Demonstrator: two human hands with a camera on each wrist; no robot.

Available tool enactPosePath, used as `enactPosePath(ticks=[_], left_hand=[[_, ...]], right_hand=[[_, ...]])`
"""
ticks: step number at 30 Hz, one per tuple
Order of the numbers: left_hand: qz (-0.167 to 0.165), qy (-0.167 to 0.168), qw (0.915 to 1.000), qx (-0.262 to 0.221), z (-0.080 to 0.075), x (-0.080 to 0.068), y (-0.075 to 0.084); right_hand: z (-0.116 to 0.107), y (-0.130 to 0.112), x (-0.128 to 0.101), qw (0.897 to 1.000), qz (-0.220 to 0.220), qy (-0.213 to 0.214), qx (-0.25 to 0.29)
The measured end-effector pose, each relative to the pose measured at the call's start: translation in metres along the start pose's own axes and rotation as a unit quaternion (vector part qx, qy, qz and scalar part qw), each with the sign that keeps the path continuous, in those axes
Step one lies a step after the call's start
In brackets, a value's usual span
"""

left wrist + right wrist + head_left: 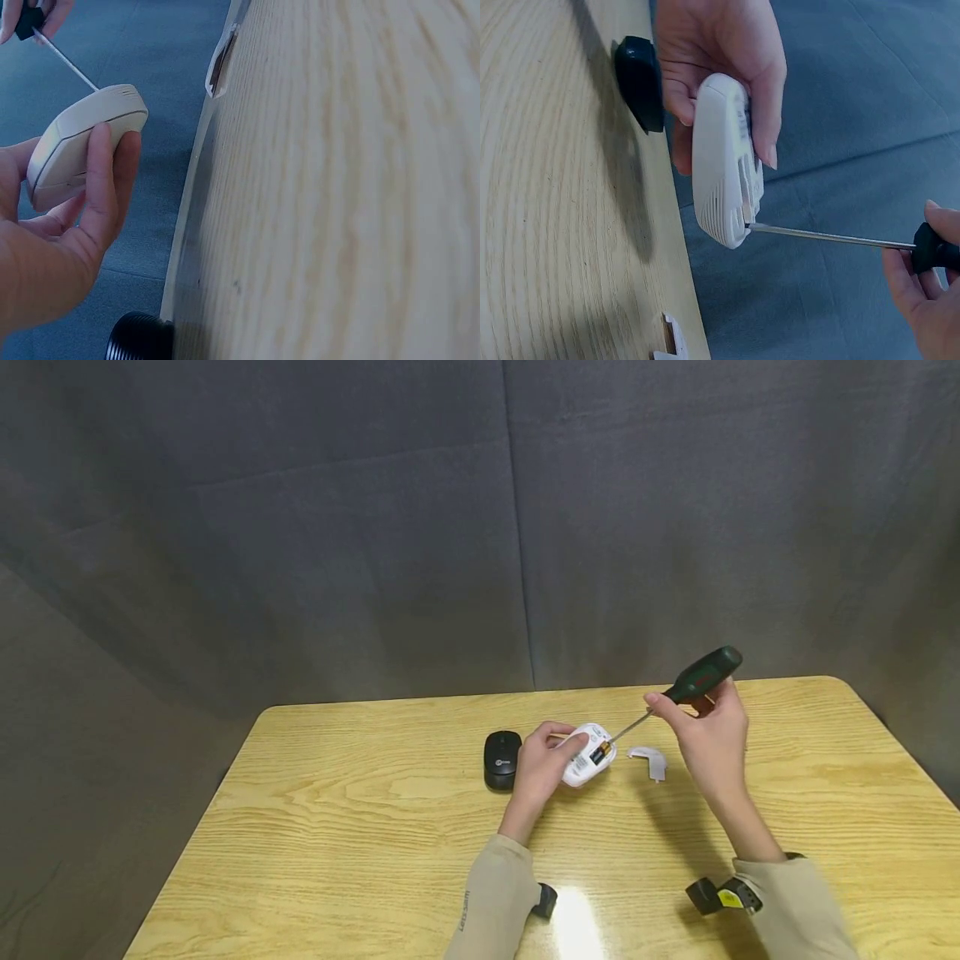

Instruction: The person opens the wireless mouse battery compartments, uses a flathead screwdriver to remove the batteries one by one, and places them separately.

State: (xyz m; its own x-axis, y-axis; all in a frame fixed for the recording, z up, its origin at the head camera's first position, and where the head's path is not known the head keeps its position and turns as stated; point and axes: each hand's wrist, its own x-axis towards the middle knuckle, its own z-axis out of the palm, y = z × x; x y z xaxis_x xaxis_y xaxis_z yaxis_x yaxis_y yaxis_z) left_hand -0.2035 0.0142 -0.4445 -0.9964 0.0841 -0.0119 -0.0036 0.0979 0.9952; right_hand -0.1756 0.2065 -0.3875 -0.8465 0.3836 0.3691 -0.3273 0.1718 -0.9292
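Observation:
My left hand (551, 760) grips a white computer mouse (588, 754) turned underside up, its battery bay uncovered with a battery showing. The white mouse (720, 180) is held just above the table, fingers (101, 187) wrapped over its shell (82, 142). My right hand (708, 727) holds a dark green-handled screwdriver (693, 678); its thin metal shaft (832, 238) reaches left and its tip touches the mouse's battery bay edge. The white battery cover (649, 761) lies on the table to the right of the mouse.
A black mouse (502, 760) lies on the wooden table (360, 827) just left of my left hand. Grey fabric panels stand behind the table. The table's rounded corners and edges are in view all round.

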Motion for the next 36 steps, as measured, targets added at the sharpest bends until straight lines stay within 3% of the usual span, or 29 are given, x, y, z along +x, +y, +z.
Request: enactPosePath(ticks=[8,11,15,18,21,25,31,36], left_hand=[[0.02,0.008,0.9998,0.006,0.0,0.0,-0.001],[0.029,0.007,0.9995,0.013,0.0,-0.001,-0.001],[0.037,0.011,0.9989,0.025,0.0,0.0,0.0],[0.039,0.015,0.9988,0.027,-0.001,0.0,0.0],[0.037,0.008,0.9992,0.015,-0.003,0.001,0.001],[0.037,-0.007,0.9991,-0.018,-0.006,0.001,0.001],[0.036,-0.009,0.9986,-0.039,-0.005,0.001,0.001],[0.05,0.011,0.9985,-0.023,-0.004,0.0,0.001]], right_hand=[[0.013,-0.004,-0.01,0.991,-0.099,-0.031,-0.083],[0.012,-0.003,-0.011,0.99,-0.095,-0.048,-0.091],[0.006,0.001,-0.006,0.998,-0.024,-0.063,0.002],[0.001,0.005,0.0,0.99,0.026,-0.064,0.119],[-0.005,0.008,0.006,0.974,0.062,-0.061,0.208],[-0.015,0.01,0.011,0.939,0.12,-0.064,0.315],[-0.022,0.016,0.015,0.883,0.215,-0.064,0.413],[-0.023,0.019,0.015,0.845,0.279,-0.046,0.454]])
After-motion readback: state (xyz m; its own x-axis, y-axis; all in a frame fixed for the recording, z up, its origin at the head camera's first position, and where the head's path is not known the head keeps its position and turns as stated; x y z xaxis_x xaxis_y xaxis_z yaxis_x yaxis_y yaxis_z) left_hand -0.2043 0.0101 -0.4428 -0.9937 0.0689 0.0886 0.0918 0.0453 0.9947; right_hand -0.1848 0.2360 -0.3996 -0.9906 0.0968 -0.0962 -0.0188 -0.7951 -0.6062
